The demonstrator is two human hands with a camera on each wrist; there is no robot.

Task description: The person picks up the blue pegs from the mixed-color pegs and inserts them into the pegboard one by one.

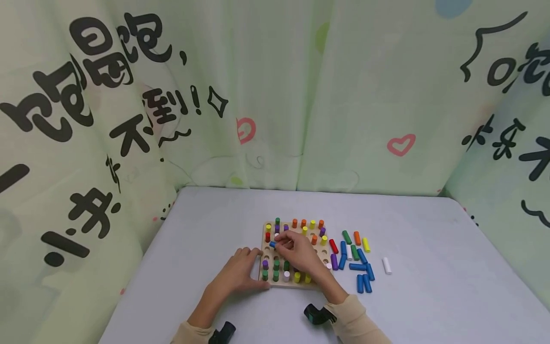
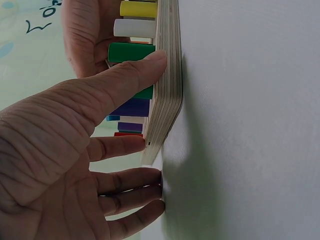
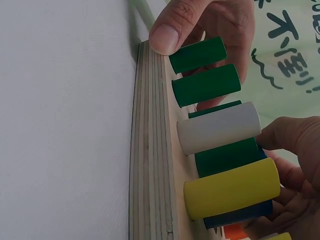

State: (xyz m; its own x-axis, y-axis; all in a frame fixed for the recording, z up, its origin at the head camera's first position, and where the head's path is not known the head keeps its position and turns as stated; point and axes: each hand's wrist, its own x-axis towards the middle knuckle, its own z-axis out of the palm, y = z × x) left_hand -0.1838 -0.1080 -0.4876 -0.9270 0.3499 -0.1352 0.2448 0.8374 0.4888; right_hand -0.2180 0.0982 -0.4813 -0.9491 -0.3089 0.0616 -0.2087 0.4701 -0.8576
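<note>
A wooden pegboard (image 1: 283, 284) with several upright coloured pegs lies on the table. My left hand (image 1: 239, 272) is at its near left corner; the thumb touches the front edge and the index fingertip meets the left side. In the left wrist view, the other fingers (image 2: 132, 181) extend down to the tabletop. My right hand (image 1: 297, 249) is over the middle of the board, pinching a blue peg (image 1: 272, 244) between thumb and fingers, tilted above the holes. Green pegs (image 3: 206, 85), a white peg (image 3: 220, 128) and a yellow peg (image 3: 232, 188) stand along the near edge.
Loose pegs lie right of the board: several blue ones (image 1: 357, 266), green ones (image 1: 346, 237), a red one (image 1: 333, 246) and a purple one (image 1: 334, 262). A white peg (image 1: 386, 265) lies farther right. A printed curtain (image 1: 335, 119) surrounds the white table (image 1: 215, 215).
</note>
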